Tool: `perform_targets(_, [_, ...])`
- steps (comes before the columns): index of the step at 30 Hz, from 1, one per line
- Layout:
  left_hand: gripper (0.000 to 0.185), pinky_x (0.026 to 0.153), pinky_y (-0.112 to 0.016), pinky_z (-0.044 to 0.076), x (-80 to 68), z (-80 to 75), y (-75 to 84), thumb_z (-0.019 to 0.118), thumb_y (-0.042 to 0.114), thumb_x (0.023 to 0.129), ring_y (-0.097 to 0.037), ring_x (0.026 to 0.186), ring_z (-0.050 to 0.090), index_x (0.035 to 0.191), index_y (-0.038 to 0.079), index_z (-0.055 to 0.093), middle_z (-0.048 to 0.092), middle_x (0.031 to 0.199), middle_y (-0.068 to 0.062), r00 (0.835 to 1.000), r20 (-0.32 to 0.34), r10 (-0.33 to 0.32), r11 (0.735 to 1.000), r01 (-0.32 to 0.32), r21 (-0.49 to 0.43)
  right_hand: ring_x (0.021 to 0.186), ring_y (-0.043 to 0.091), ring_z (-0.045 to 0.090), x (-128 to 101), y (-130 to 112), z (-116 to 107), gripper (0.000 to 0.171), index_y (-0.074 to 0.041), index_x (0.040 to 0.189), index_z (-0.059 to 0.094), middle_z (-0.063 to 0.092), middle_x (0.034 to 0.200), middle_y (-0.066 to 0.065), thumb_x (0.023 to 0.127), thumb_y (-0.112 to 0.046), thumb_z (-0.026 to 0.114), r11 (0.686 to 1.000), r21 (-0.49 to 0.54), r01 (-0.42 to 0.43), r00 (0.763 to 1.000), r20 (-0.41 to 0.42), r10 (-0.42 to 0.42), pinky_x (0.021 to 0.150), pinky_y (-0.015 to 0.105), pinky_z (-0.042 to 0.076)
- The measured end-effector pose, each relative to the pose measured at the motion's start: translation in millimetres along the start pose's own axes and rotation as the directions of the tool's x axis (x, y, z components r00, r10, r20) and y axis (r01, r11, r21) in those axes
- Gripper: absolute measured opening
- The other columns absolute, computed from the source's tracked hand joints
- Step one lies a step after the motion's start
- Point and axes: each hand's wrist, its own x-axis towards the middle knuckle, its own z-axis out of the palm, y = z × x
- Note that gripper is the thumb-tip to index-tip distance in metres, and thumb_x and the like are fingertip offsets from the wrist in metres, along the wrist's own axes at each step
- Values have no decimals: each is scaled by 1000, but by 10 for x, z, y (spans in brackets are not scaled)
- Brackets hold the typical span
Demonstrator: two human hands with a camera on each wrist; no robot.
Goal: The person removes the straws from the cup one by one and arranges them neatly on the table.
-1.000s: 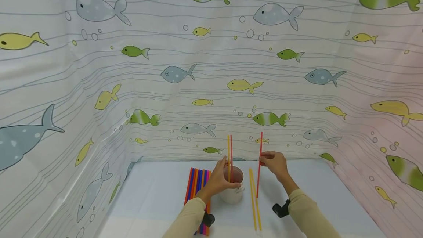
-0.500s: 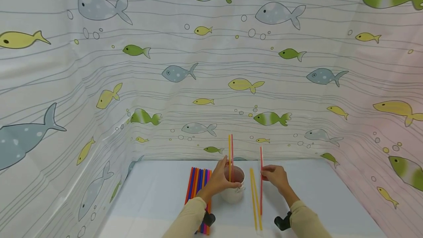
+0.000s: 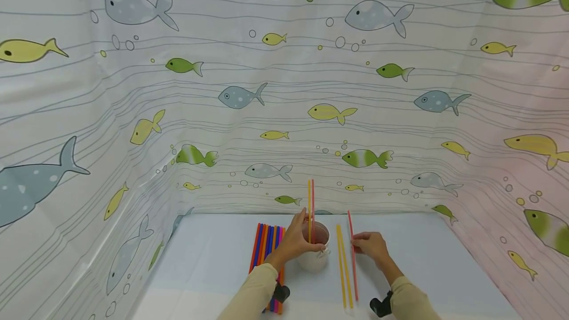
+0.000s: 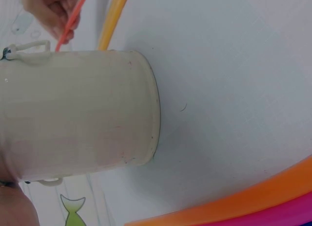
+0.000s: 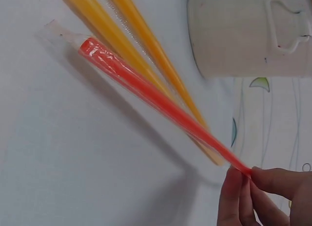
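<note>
A white pot (image 3: 313, 261) with small side handles stands upright on the table, its body large in the left wrist view. My left hand (image 3: 294, 239) holds it at the rim, the thumb in front. One yellow straw (image 3: 309, 196) and one red straw (image 3: 313, 201) stick up out of the pot. My right hand (image 3: 372, 248) pinches another red straw (image 5: 161, 104) between thumb and fingers; a clear wrapper shows around it. Its lower end slants down over the table, beside two yellow straws (image 3: 341, 265) that lie right of the pot.
A row of several straws (image 3: 266, 241) in red, blue, orange and pink lies left of the pot, partly under my left forearm. Behind the white table (image 3: 209, 260) hangs a fish-patterned curtain (image 3: 284, 78), which also closes off both sides.
My right hand has come down and nearer with the red straw, from held up high to low by the yellow straws. The left hand stays on the pot.
</note>
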Motion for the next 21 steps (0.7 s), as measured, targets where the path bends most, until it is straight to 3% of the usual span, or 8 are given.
perform_targets(10, [118,104,-56,39,2,4,-4,86,49,69,-29,130,43,156,12,16,42,142,-7,1000,0,10,1000,-10,18,67,20,68,-13,121,44,20,11,94,69,70,80,13,82,-4,73,1000,6,11,1000,6,-11,62,33,58])
perform_targets(21, [118,104,-56,38,1,10,1,86,50,69,-30,131,42,156,12,17,41,143,-8,1000,-4,-1,1000,1,18,64,17,67,-48,201,105,15,3,87,74,71,74,7,79,-10,76,991,-132,6,1000,-15,-8,59,31,55])
